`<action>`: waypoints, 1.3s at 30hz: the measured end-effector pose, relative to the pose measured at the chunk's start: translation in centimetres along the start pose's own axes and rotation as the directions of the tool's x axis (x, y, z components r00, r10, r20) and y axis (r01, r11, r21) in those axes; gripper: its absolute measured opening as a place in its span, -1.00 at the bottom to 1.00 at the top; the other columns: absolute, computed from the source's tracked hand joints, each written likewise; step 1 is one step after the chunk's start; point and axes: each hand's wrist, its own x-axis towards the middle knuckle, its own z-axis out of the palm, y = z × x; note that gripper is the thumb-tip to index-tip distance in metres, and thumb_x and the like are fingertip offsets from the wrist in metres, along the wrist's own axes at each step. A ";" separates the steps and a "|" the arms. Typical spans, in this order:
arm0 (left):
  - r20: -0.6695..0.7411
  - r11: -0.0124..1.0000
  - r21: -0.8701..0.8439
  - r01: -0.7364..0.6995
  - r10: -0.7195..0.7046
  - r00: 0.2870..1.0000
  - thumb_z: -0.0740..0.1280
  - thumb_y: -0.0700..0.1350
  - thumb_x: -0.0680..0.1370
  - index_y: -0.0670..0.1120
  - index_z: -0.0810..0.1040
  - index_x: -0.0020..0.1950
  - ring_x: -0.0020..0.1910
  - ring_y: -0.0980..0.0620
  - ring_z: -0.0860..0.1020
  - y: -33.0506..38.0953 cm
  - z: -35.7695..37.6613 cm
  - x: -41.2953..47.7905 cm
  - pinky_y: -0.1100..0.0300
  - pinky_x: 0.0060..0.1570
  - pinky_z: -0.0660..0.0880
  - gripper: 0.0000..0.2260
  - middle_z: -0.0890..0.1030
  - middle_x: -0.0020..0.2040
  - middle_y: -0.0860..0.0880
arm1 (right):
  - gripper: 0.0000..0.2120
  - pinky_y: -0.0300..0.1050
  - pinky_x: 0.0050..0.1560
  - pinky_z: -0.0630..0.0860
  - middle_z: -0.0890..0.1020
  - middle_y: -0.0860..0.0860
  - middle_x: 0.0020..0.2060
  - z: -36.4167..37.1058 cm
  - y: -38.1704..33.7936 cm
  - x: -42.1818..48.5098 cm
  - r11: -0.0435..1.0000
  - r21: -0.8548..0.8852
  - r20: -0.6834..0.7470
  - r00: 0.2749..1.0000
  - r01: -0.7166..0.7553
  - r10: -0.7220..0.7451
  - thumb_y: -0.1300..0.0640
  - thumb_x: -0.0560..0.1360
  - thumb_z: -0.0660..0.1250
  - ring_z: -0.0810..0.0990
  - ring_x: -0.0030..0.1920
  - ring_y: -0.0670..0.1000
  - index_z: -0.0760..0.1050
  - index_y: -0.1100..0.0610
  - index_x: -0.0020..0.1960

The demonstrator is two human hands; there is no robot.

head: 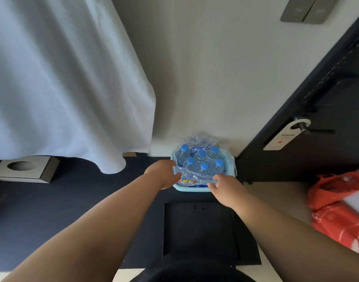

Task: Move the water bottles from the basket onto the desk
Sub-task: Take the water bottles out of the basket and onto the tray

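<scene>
A light-blue basket (194, 188) stands on the dark desk (72, 200) against the wall. It holds several clear water bottles (201, 159) with blue caps, bundled in torn clear plastic wrap. My left hand (164, 174) is at the basket's left side, its fingers curled on the wrap and rim there. At the basket's front right, my right hand (223, 187) pinches the wrap with curled fingers.
A white curtain (62, 78) hangs over the desk's left part. A grey tissue box (25, 168) lies at the far left. A black recessed panel (201, 231) is in front of the basket. A dark door (317, 119) and red plastic bags (337, 204) are on the right.
</scene>
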 end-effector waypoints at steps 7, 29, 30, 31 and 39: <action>0.011 0.999 -0.037 0.029 -0.029 1.000 0.26 0.23 0.53 0.11 0.45 0.47 0.18 -0.03 0.61 3.0 1.2 3.8 0.05 0.10 0.58 -0.47 0.59 0.32 0.05 | -0.55 0.00 0.01 0.59 0.66 0.03 0.18 -1.1 0.2 4.5 0.999 0.041 -0.010 1.000 0.027 -0.026 -0.16 0.68 0.19 0.64 0.16 0.09 0.39 0.03 0.48; -0.102 0.974 0.173 0.146 -0.129 0.986 0.25 -0.04 0.62 0.05 0.51 0.23 -0.20 -0.08 0.51 6.0 4.7 9.1 0.12 -0.12 0.36 -0.80 0.63 -0.06 -0.01 | -0.81 0.01 -0.04 0.60 0.59 -0.03 -0.06 0.1 -1.4 9.4 0.996 0.059 0.024 0.998 0.062 -0.063 -0.05 0.66 0.32 0.65 0.04 0.08 0.52 0.03 0.19; -0.099 0.982 0.123 0.146 -0.134 0.986 0.27 -0.04 0.61 0.05 0.52 0.21 -0.19 -0.08 0.52 6.0 4.5 8.7 0.12 -0.17 0.39 -0.81 0.61 -0.08 0.00 | -0.80 0.00 -0.05 0.58 0.62 -0.01 -0.03 -0.2 -1.4 9.1 0.997 0.052 0.021 0.998 0.060 -0.062 -0.06 0.67 0.31 0.65 0.05 0.08 0.53 0.03 0.19; -0.106 0.987 0.073 0.144 -0.136 0.985 0.28 -0.04 0.60 0.04 0.52 0.20 -0.19 -0.07 0.53 6.0 4.2 8.2 0.12 -0.22 0.41 -0.82 0.59 -0.10 0.00 | -0.78 -0.01 -0.07 0.57 0.64 0.00 0.01 -0.4 -1.5 8.7 0.997 0.043 0.018 0.998 0.061 -0.062 -0.07 0.67 0.30 0.65 0.06 0.08 0.53 0.04 0.20; -0.232 0.994 -0.056 0.089 -0.100 0.967 0.34 0.04 0.51 0.04 0.54 0.16 -0.19 -0.05 0.53 6.8 0.7 4.8 0.15 -0.26 0.42 -0.75 0.64 -0.05 0.02 | -0.66 0.06 -0.06 0.61 0.68 0.09 0.02 -5.1 -3.1 5.8 0.995 -0.005 -0.133 0.986 0.104 -0.104 -0.11 0.68 0.20 0.68 0.00 0.16 0.48 0.12 0.27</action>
